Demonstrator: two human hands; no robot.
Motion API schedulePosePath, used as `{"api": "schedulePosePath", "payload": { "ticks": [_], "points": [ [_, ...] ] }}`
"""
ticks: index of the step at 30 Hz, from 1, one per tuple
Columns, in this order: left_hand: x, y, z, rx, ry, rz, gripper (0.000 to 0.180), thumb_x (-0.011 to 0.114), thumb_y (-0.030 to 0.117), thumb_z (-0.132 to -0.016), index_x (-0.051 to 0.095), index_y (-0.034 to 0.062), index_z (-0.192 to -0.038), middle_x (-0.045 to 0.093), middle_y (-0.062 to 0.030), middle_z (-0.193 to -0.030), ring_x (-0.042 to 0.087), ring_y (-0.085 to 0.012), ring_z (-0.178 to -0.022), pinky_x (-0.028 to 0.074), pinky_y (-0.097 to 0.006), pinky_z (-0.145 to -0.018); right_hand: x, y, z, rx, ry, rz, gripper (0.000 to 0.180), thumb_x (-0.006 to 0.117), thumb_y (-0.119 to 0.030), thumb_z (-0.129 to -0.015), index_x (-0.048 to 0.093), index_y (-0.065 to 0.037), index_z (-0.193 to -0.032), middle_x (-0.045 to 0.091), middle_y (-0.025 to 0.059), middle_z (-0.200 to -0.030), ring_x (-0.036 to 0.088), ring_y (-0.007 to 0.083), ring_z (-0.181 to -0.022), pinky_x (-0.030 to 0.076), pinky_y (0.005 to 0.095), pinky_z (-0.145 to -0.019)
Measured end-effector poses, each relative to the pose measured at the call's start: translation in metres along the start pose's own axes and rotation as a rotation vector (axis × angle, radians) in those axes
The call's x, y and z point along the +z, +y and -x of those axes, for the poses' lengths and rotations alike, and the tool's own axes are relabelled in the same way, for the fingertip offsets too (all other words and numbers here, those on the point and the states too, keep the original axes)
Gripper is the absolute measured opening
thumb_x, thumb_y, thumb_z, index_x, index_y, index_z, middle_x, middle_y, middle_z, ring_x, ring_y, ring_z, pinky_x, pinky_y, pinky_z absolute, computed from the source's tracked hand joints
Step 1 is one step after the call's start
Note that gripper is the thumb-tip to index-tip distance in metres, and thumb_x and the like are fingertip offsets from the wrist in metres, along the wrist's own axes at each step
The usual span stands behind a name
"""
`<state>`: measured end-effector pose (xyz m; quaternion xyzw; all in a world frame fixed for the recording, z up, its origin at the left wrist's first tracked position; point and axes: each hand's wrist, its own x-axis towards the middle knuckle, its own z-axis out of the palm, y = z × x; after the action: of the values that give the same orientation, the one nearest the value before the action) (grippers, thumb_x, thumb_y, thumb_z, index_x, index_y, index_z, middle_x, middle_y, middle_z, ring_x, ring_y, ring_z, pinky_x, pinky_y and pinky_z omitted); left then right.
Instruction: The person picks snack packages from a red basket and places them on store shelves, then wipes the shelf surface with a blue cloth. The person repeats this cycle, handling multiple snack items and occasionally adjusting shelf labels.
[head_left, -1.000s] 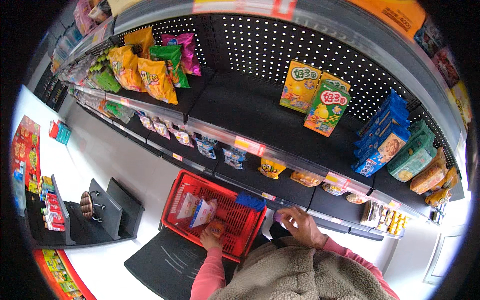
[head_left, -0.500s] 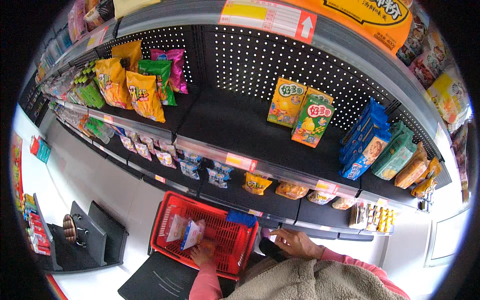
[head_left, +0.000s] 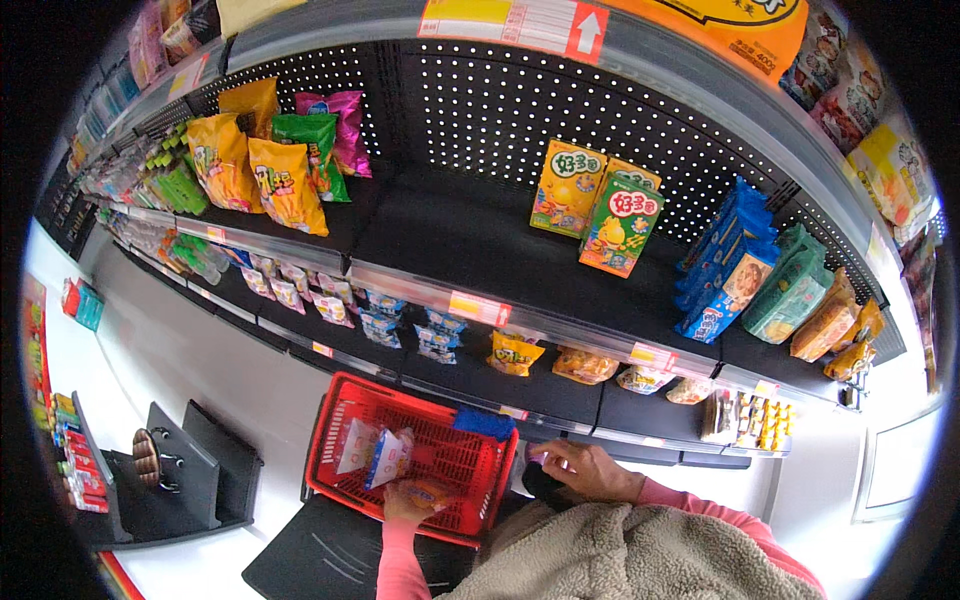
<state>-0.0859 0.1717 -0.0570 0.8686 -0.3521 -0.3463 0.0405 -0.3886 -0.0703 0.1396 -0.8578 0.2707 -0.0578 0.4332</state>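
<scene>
**Fingers on a packet in the basket**

Fingers of our left hand [head_left: 408, 500] curl around a small orange packet [head_left: 428, 491] inside the red basket [head_left: 330, 440]. Our right hand [head_left: 585, 468], nearby rightward, loosely grips a dark object [head_left: 540, 484].

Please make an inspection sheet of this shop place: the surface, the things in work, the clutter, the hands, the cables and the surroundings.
Surface: black metal shelf boards with perforated back panel, partly bare.
Job's things: red plastic shopping basket holding a few small packets; an orange round packet at the left hand.
Clutter: yellow and green snack bags, two cartoon snack boxes, blue packs, small hanging packets on the lower shelf.
Hands: left hand inside the basket on the orange packet; right hand near the lowest shelf edge, on a dark object, unclear.
Cables: nothing seen.
Surroundings: white floor, low black display stand on the left.
</scene>
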Motion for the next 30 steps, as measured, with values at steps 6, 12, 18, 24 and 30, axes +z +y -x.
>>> {"api": "schedulePosePath", "payload": {
  "ticks": [6,12,18,24,30],
  "points": [
    [-0.11,0.044,0.036,0.351,-0.264,0.587,0.121,0.1,0.025,-0.06,0.035,0.0077,-0.161,0.045,-0.0206,-0.157,0.045,-0.0347,-0.145,0.046,-0.045,-0.113,-0.004,0.008,-0.024,-0.082,0.103,-0.088,0.039,0.073,-0.02,-0.096,0.062,-0.007,-0.131,0.073,0.0136,-0.103,0.075,0.031,-0.094,0.061,0.0412,-0.078],
    [-0.199,0.134,0.072,0.683,-0.518,0.911,0.118,0.095,0.014,-0.07,0.027,0.0094,-0.166,0.028,-0.0109,-0.169,0.044,-0.0238,-0.145,0.04,-0.041,-0.118,-0.027,-0.004,-0.047,-0.143,-0.07,-0.232,0.046,0.069,-0.036,-0.101,0.065,-0.001,-0.131,0.07,0.0188,-0.121,0.068,0.0291,-0.116,0.053,0.0403,-0.1],
    [-0.239,0.187,0.072,0.904,-0.538,0.876,0.121,0.093,0.012,-0.068,0.023,0.0071,-0.166,0.032,-0.0121,-0.168,0.036,-0.0248,-0.152,0.029,-0.041,-0.125,-0.055,-0.017,-0.045,0.027,-0.411,-0.547,0.07,0.064,-0.054,-0.101,0.058,0.003,-0.142,0.067,0.0167,-0.132,0.061,0.0222,-0.123,0.047,0.0382,-0.107],
    [-0.217,0.234,0.063,0.835,-0.298,1.344,0.102,0.087,0.027,-0.082,0.03,0.0038,-0.162,0.044,-0.0142,-0.16,0.044,-0.0246,-0.146,0.034,-0.041,-0.122,-0.07,-0.024,-0.035,-0.029,0.019,-0.93,0.053,0.069,-0.037,-0.103,0.057,0.001,-0.138,0.065,0.0062,-0.122,0.059,0.013,-0.118,0.047,0.0309,-0.102],
    [-0.181,0.295,0.061,0.784,0.016,1.229,0.044,0.063,0.011,-0.102,0.052,-0.0004,-0.143,0.062,-0.0086,-0.137,0.058,-0.017,-0.126,0.045,-0.033,-0.108,-0.083,-0.019,-0.059,-0.133,0.439,-0.933,0.051,0.07,-0.023,-0.103,0.049,0.0,-0.143,0.064,0.0084,-0.129,0.06,0.0142,-0.119,0.049,0.0314,-0.104]
  ]
}}
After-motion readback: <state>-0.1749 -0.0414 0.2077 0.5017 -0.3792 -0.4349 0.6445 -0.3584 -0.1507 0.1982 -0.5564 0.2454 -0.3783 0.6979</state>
